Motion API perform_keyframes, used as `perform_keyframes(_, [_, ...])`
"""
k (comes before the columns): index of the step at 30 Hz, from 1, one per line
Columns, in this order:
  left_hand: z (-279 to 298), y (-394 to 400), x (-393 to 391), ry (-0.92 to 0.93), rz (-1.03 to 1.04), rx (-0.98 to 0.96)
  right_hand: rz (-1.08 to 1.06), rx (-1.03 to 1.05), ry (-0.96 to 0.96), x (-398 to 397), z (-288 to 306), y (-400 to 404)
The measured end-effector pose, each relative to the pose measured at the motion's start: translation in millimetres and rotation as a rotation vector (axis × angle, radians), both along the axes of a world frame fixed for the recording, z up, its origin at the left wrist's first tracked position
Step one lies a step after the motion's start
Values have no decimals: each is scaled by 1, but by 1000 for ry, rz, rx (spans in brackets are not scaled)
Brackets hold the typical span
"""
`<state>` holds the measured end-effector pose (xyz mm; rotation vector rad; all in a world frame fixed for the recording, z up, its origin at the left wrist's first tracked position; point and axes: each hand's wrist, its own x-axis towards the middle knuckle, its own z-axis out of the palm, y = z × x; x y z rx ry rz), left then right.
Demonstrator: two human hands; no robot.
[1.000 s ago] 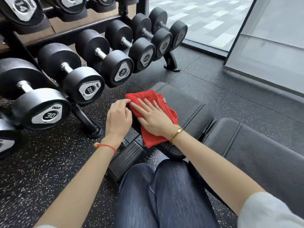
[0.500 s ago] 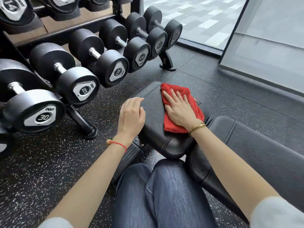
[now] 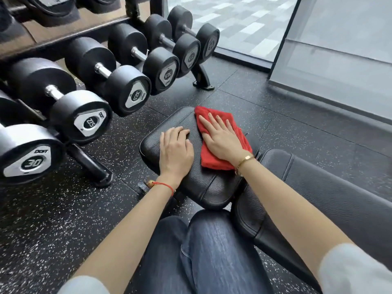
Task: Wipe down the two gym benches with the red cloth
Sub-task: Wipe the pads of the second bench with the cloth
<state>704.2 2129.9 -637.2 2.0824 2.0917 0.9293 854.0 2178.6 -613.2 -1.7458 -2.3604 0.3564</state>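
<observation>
- The red cloth (image 3: 222,143) lies folded on the right half of the black seat pad (image 3: 169,124), running from the pad's far edge toward its near right corner; it probably is kept flat so a broad face of fabric meets the vinyl.
- The right hand (image 3: 220,139) lies flat on top of the cloth, fingers straight, slightly spread and pointing toward 11 o'clock, pressing rather than gripping. The cloth sticks out beyond the fingertips and under the wrist.
- The left hand (image 3: 176,149) rests palm down on bare pad at the cloth's 9 o'clock, just beside it, fingers relaxed and holding nothing; judging by its place, it steadies the pad.
- The longer back pad (image 3: 331,187) stretches away at 4 o'clock.
- Racked dumbbells (image 3: 127,90) stand from 9 to 12 o'clock.
</observation>
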Motion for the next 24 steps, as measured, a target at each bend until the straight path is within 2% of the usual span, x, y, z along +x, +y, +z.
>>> perform_keyframes(5, [2, -2, -2, -30, -1, 31, 12, -45, -6, -12, 6, 25])
perform_keyframes(14, [0, -3, -1, 28, -10, 9, 135, -2, -79, 57, 2, -98])
perform_keyframes(19, [-2, -3, -1, 63, -10, -12, 67, -14, -113, 81, 2, -130])
perform_keyframes(24, [-2, -5, -1, 93, -20, -25, -113, -29, -9, 65, -1, -87])
